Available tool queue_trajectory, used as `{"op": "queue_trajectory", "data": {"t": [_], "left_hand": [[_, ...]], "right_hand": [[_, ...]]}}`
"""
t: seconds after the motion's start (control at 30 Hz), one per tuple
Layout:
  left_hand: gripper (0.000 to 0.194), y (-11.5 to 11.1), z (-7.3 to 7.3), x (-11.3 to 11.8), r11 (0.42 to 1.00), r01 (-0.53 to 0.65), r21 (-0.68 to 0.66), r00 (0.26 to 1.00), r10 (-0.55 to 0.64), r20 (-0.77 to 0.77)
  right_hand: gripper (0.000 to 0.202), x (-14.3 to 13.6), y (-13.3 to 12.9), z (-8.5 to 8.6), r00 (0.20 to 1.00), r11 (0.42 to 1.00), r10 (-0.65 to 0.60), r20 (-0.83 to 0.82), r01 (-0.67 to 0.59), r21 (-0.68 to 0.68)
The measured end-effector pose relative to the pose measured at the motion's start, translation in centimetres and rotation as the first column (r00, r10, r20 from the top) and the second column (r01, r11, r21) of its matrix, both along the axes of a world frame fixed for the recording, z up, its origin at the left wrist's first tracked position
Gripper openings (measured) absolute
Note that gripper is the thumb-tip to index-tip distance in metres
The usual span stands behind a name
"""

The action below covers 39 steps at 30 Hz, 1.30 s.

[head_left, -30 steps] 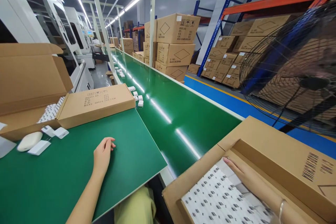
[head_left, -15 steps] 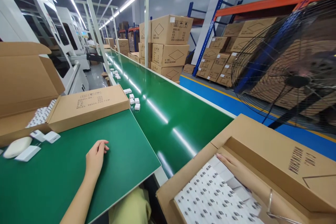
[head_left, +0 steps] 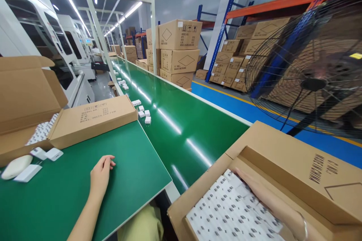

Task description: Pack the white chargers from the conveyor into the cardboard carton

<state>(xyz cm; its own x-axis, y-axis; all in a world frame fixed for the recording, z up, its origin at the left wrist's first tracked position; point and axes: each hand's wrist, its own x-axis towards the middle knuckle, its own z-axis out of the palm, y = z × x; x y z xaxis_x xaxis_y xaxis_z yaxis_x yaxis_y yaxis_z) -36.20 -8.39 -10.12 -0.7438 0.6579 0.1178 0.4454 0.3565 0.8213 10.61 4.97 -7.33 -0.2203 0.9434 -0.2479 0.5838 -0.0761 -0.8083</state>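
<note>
My left hand rests on the green tabletop, its fingers loosely curled together with nothing visible in them. At the lower right, my right hand reaches into an open cardboard box, lying along the edge of tightly packed white adapters. Its fingers are blurred and partly lost against the box wall, so I cannot make out whether they grip anything. On the left of the tabletop lie a few loose white adapters and a rounded cream-coloured object.
A closed carton flap and an opened box stand at the left. Small white adapters sit on the green conveyor. A large fan stands at the right, near stacked cartons.
My right hand has shifted slightly along the packed adapters, whose row beside it now shows dark-marked faces. My left hand stays on the tabletop. The view has moved slightly.
</note>
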Motion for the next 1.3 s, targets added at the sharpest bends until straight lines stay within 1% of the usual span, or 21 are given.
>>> {"op": "queue_trajectory", "data": {"t": [0.1,0.2,0.3,0.47,0.6,0.73,0.83,0.9,0.97,1.0,1.1,1.2,1.3], "left_hand": [[0.035,0.0,0.1,0.1,1.000,0.002,0.003,1.000,-0.002,-0.017],[0.034,-0.1,0.3,0.7,0.999,0.008,0.032,0.998,-0.006,-0.061],[0.035,-0.1,0.4,1.0,0.999,0.017,0.038,0.997,-0.014,-0.078],[0.034,-0.2,0.3,0.9,0.999,0.014,0.034,0.997,-0.012,-0.073],[0.034,-0.2,0.2,0.8,0.999,0.023,0.039,0.997,-0.020,-0.074],[0.034,-0.2,0.3,0.9,0.999,0.033,0.042,0.997,-0.030,-0.072],[0.034,-0.1,0.3,0.9,0.999,0.032,0.035,0.998,-0.030,-0.063],[0.034,0.0,0.4,0.8,0.999,0.028,0.021,0.999,-0.027,-0.046],[0.034,0.0,0.5,0.8,1.000,0.021,0.002,0.999,-0.021,-0.029],[0.034,0.0,0.5,0.8,1.000,0.019,-0.002,0.999,-0.019,-0.029],[0.033,0.0,0.5,0.8,1.000,0.028,0.011,0.998,-0.027,-0.057],[0.034,-0.2,0.4,1.0,0.999,0.040,0.013,0.997,-0.039,-0.067],[0.034,-0.2,0.4,0.9,0.999,0.041,0.000,0.997,-0.041,-0.058]], "right_hand": [[0.049,0.2,-1.1,0.4,0.996,0.998,-0.014,-0.088,0.008,-0.070],[0.049,0.5,-1.3,0.4,0.985,0.993,-0.046,-0.165,0.027,-0.113],[0.045,0.3,-0.6,0.0,0.971,0.988,-0.078,-0.228,0.045,-0.147],[0.040,-0.4,1.1,-0.7,0.944,0.972,-0.140,-0.298,0.074,-0.221],[0.039,0.8,1.3,-0.3,0.923,0.961,-0.165,-0.347,0.070,-0.269],[0.043,3.4,0.5,0.0,0.904,0.945,-0.201,-0.376,0.078,-0.316],[0.046,5.0,-0.7,-0.3,0.892,0.925,-0.248,-0.378,0.102,-0.366],[0.046,5.5,-1.7,-0.7,0.863,0.898,-0.297,-0.409,0.107,-0.427],[0.045,5.7,-2.7,-1.1,0.831,0.879,-0.321,-0.454,0.083,-0.469],[0.044,5.7,-3.2,-1.3,0.822,0.879,-0.312,-0.477,0.059,-0.473],[0.042,5.2,-4.3,-1.6,0.828,0.882,-0.273,-0.491,0.010,-0.472],[0.043,4.3,-4.7,-1.2,0.839,0.884,-0.280,-0.466,0.036,-0.466],[0.046,4.0,-4.3,-0.6,0.867,0.913,-0.247,-0.433,0.057,-0.404]]}}
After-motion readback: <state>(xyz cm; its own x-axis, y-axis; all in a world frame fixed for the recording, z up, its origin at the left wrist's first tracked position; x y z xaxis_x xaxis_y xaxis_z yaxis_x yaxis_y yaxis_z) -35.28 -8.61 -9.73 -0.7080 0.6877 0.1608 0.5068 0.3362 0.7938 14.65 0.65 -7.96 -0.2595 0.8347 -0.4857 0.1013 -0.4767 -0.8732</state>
